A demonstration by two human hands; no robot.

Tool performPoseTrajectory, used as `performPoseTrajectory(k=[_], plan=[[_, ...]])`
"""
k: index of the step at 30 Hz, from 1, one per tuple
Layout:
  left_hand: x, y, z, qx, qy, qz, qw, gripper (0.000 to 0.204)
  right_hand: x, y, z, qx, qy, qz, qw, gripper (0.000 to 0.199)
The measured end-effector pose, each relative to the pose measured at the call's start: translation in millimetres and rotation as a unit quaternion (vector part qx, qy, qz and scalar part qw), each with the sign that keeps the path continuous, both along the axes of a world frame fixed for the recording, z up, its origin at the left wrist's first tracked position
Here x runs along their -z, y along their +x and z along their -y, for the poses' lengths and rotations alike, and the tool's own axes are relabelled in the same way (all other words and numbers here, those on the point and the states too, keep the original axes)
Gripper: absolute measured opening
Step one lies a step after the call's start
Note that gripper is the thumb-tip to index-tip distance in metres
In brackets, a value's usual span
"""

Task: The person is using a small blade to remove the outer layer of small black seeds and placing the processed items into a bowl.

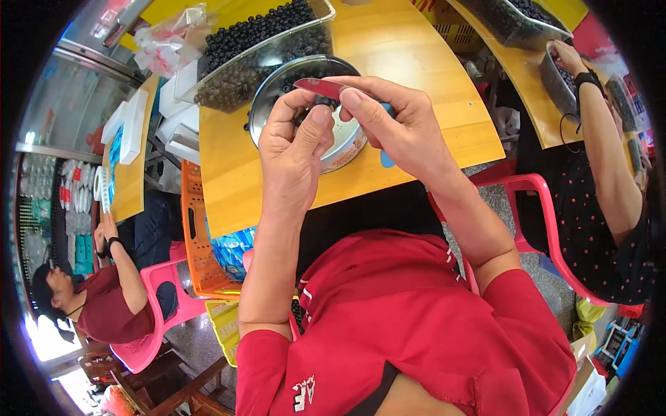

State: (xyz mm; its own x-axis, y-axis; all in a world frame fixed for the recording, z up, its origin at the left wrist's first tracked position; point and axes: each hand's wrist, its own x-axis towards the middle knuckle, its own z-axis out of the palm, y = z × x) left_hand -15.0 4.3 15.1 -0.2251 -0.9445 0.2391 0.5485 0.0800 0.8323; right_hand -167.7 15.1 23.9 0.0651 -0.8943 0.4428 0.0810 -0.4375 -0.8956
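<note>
Reddish curved-blade knife (319, 87) sits upper centre, fingers of the right hand (402, 119) clenched round it; left hand (295, 135) pinches a small dark round piece (324, 101) over a white flowered basin (345, 157).

Single wide fisheye view, upright, from wearer's head, facing steeply down and forward. Nearest: red short-sleeved fabric shirt (416, 312), filling lower centre. Bare left hand (295, 139) and bare right hand (395, 118) close, upper centre, above yellow wood-grain table (409, 48). Co-worker in dark-red shirt (114, 305) at left edge, co-worker in black red-dotted clothing (590, 229) at right edge, both farther off. Straight edges bend toward rim.
</note>
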Motion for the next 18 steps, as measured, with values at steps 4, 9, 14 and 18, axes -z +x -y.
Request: performPoseTrajectory(k=[4, 9, 14, 18], plan=[[0.9, 3.0, -0.5, -0.003, -0.009, 0.016, 1.0, 0.021, 0.0, -0.3, -0.2, -0.001, 0.005, -0.009, 1.0, 0.028], [2.3, 2.0, 2.6, 0.017, 0.004, -0.028, 0.999, 0.021, 4.0, 3.4, 1.4, 0.006, -0.026, 0.01, 1.0, 0.026], [-2.2, -1.8, -0.6, 0.017, 0.032, -0.05, 0.998, 0.021, 6.2, 5.6, 2.7, 0.026, -0.004, 0.013, 1.0, 0.023], [-15.6, -0.9, 4.8, 0.053, 0.083, -0.072, 0.993, 0.02, 1.8, 4.6, 3.7, 0.031, 0.004, 0.057, 0.998, 0.022]])
